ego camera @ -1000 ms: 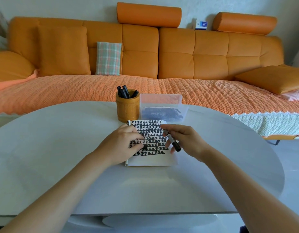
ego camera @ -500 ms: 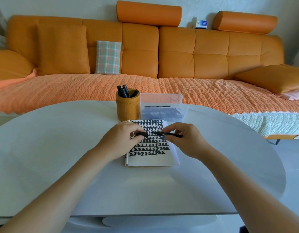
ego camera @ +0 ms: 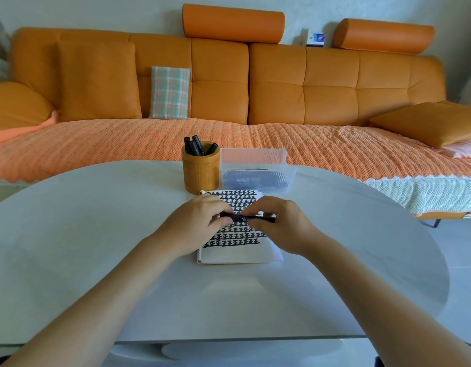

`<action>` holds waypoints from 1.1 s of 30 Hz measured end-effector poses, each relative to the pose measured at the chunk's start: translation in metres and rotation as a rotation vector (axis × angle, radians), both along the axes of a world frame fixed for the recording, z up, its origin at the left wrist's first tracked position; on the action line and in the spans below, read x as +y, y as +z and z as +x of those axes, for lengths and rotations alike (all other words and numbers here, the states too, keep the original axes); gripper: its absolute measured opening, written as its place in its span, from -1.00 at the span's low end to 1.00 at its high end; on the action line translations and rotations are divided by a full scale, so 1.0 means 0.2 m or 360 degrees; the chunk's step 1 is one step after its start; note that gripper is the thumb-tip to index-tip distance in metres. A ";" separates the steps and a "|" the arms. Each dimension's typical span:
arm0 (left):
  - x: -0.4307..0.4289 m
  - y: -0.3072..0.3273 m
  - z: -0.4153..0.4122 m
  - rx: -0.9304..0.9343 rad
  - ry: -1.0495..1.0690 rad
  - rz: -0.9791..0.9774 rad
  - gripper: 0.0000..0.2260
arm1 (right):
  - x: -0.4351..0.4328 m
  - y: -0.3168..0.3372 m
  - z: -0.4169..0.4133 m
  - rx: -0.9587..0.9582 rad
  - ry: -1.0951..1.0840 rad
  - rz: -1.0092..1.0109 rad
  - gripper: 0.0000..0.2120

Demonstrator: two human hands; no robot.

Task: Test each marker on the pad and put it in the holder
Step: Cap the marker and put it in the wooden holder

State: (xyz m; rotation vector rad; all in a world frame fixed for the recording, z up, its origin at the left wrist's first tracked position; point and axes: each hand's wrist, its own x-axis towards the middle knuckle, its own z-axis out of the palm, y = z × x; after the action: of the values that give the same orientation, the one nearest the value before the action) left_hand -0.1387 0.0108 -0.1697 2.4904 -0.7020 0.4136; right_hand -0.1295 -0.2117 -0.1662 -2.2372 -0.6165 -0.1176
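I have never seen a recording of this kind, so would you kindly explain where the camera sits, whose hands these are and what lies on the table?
No machine here: a person wears a wide-angle camera on the head, so the view looks forward and down along both forearms. The left hand and the right hand both grip one black marker, held level above the pad, whose page is covered with rows of black test marks. Behind the pad on the white table stands a wooden holder with several markers in it, and beside that a clear plastic box with dark contents, too blurred to name. An orange sofa fills the background.
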 end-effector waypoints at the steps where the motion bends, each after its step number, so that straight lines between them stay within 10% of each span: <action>1: 0.00 0.01 0.00 0.0014 -0.0003 0.0003 -0.87 | 0.01 0.00 0.00 -0.0028 0.0005 -0.0019 -0.81; 23: 0.13 0.09 0.09 -0.0048 -0.0007 -0.0214 -0.85 | 0.23 0.12 0.10 -0.0162 -0.0036 -0.0415 -0.82; 33: 0.26 0.21 0.42 -0.0229 0.0373 -0.0499 -0.65 | 0.35 0.26 0.34 -0.0100 -0.0298 -0.0007 -0.80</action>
State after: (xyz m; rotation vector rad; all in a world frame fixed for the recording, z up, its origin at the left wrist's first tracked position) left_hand -0.0555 0.0635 -0.1275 2.2632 -0.3641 0.7349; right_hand -0.0606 -0.1422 -0.1133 -2.2992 -0.4392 -0.2820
